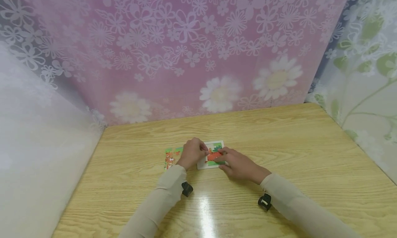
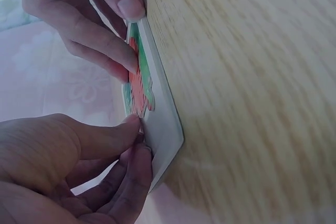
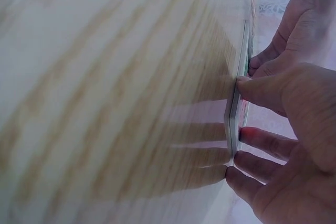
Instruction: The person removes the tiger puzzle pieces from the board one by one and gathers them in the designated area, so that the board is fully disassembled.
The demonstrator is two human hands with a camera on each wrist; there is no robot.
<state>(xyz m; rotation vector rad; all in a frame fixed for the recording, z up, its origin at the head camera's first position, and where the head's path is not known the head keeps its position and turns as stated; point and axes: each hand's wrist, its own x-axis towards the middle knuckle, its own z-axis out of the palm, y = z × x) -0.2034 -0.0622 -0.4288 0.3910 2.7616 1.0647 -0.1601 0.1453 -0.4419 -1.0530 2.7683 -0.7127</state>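
A white-framed jigsaw board (image 1: pixel 202 166) lies on the table, partly filled with green and orange-red striped puzzle pieces (image 2: pixel 137 85). My left hand (image 1: pixel 192 154) is over the board's left part, thumb and fingertips pinched together at the edge of the filled area. What they pinch seems to be a puzzle piece, mostly hidden by the fingers. From the right, my right hand (image 1: pixel 241 165) steadies the board. Its thumb (image 3: pixel 254 88) touches the frame, while extended fingers rest on the orange pieces and the far rim.
Left of the board, several loose puzzle pieces (image 1: pixel 169 158) show a tiger's face; my left hand and forearm cover part of that area. The wooden table (image 1: pixel 279 134) meets a pink flowered curtain (image 1: pixel 186 65) behind, with pale cloth at both sides.
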